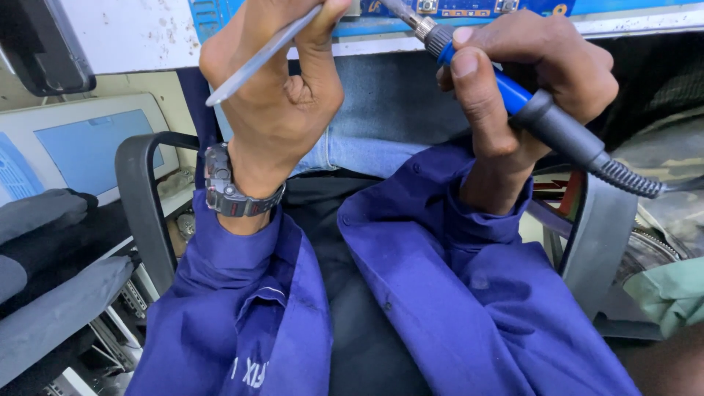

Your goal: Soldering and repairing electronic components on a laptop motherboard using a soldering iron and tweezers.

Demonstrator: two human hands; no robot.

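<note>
My left hand [275, 88] is raised at the table's edge and pinches a thin grey metal tool [260, 57], maybe tweezers, that slants down to the left. A metal wristwatch [227, 192] sits on that wrist. My right hand [524, 81] grips a soldering iron [543, 117] with a blue and grey handle. Its metal tip points up-left toward a blue circuit board [469, 9] at the top edge. The iron's ribbed cable [638, 180] runs off to the right. Both arms wear blue sleeves.
A white worktable edge [132, 33] crosses the top. Black chair armrests [143, 205] stand on both sides of my lap. A pale device with a blue screen [81, 147] lies at the left, with grey padded shapes [51, 293] below it. Cloth lies at the right.
</note>
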